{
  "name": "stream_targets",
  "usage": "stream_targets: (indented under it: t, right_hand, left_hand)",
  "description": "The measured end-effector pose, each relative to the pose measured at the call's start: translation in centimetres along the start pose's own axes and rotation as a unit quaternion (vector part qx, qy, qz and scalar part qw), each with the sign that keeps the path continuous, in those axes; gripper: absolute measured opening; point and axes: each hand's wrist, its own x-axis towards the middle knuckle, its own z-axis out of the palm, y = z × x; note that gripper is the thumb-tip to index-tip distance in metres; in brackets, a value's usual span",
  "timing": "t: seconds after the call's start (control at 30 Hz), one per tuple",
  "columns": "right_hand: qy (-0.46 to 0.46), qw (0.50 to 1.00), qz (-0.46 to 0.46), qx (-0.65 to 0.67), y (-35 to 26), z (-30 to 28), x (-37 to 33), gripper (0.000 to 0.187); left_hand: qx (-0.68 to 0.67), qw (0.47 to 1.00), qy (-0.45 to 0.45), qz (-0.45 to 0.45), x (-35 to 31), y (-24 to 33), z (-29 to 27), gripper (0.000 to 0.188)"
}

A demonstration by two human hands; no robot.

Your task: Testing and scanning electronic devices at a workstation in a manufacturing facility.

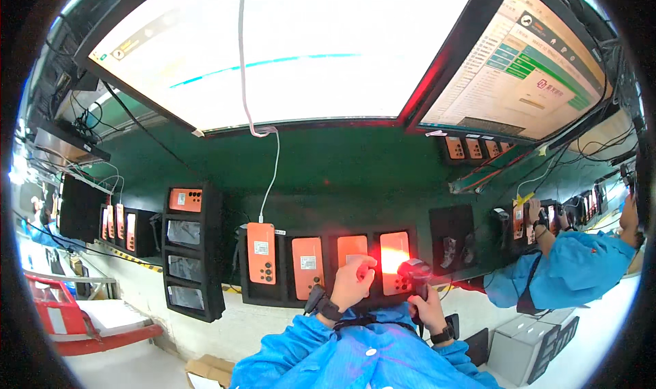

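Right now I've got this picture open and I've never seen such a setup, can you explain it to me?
There's no robot: these are a person's own bare hands, with blue sleeves. The single picture comes from a wide fisheye camera on that person's head, looking down, so straight edges bend near the rim. On the green table sits a black tray with four orange phones; a white cable runs to the leftmost phone. The right hand holds a dark handheld device, apparently a scanner, and red light glows by the rightmost phone. The left hand is over the phone beside that; whether it touches is unclear. Two screens show at the top.
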Motion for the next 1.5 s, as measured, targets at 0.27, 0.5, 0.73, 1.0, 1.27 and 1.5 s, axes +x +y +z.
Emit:
stream_targets:
  t: [0.27,0.5,0.73,1.0,1.27,1.5]
  right_hand:
    - [-0.021,1.000,0.003,0.021,-0.2,-2.2,0.0,0.017]
    - [0.037,0.998,-0.050,0.033,1.8,-6.1,4.6,0.014]
    - [0.171,0.948,-0.080,-0.255,14.8,-8.1,20.0,0.042]
    - [0.407,0.816,-0.274,-0.306,1.0,-11.0,32.8,0.052]
    - [0.372,0.816,-0.289,-0.335,-1.7,-13.5,38.5,0.023]
    - [0.061,0.973,-0.102,0.200,-6.5,-8.1,24.0,0.026]
  left_hand:
    - [0.073,0.992,0.011,0.104,0.5,-2.1,2.0,0.028]
    - [0.057,0.994,-0.085,-0.050,0.8,0.9,4.8,0.051]
    - [0.013,0.996,0.069,-0.052,3.2,-0.2,8.3,0.057]
    - [-0.060,0.994,0.002,-0.096,3.4,0.3,6.7,0.039]
    - [-0.137,0.984,-0.055,-0.098,2.0,2.7,5.2,0.030]
    - [-0.080,0.993,-0.081,-0.038,1.7,3.1,4.6,0.027]
